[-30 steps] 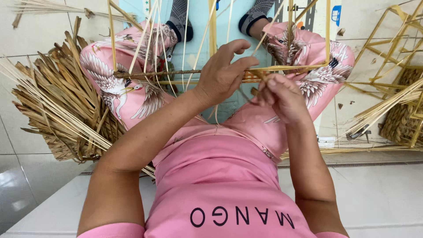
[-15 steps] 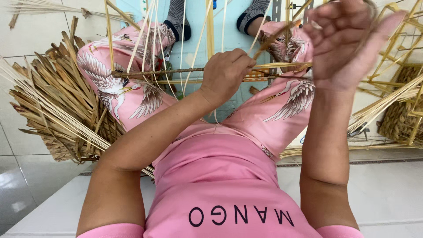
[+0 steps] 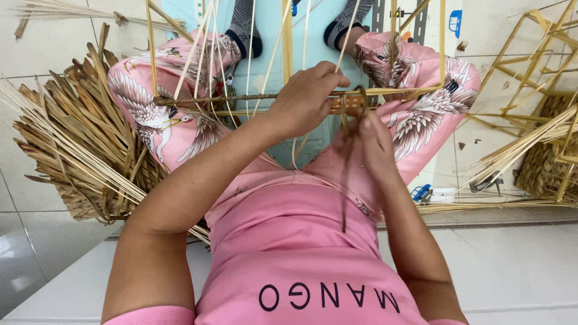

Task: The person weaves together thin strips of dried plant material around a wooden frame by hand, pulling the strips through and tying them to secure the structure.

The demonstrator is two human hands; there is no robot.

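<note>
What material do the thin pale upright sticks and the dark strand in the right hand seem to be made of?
Upright sticks: probably split bamboo or rattan, pale yellow, smooth and straight.
Dark strand: looks like a dried plant fibre, brown, matte and limp, held by the right hand. The left hand grips the frame.

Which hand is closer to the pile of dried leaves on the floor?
Left. The left hand grips the frame's crossbar, on the side toward the leaf pile. The right hand is farther away, pulling a dark strand by the other knee.
</note>
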